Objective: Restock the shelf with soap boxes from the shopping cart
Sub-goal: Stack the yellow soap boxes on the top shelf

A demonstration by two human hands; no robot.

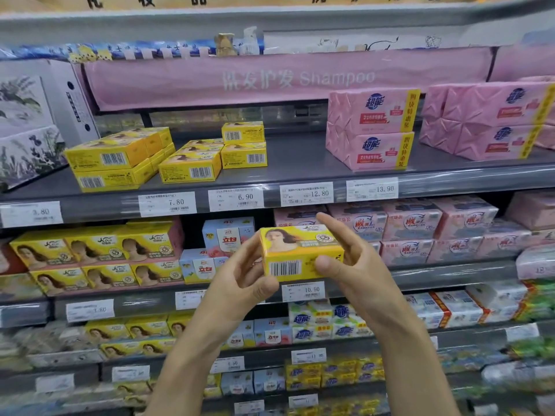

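Both my hands hold one yellow soap box point(295, 250) in front of the second shelf, barcode side toward me. My left hand point(240, 274) grips its left end, fingers curled round it. My right hand point(351, 259) pinches the right end, thumb on the front and forefinger stretched over the top. On the grey upper shelf point(300, 172) stand stacks of the same yellow soap boxes point(168, 154), with a bare stretch of shelf to their right. The shopping cart is out of view.
Pink soap packs point(371, 130) are stacked at the right of the upper shelf. White floral boxes point(27, 127) stand at its left. Lower shelves hold more yellow boxes point(99, 253), blue-white soap boxes point(222, 244) and pink packs point(420, 232). Price tags point(235, 199) line the shelf edges.
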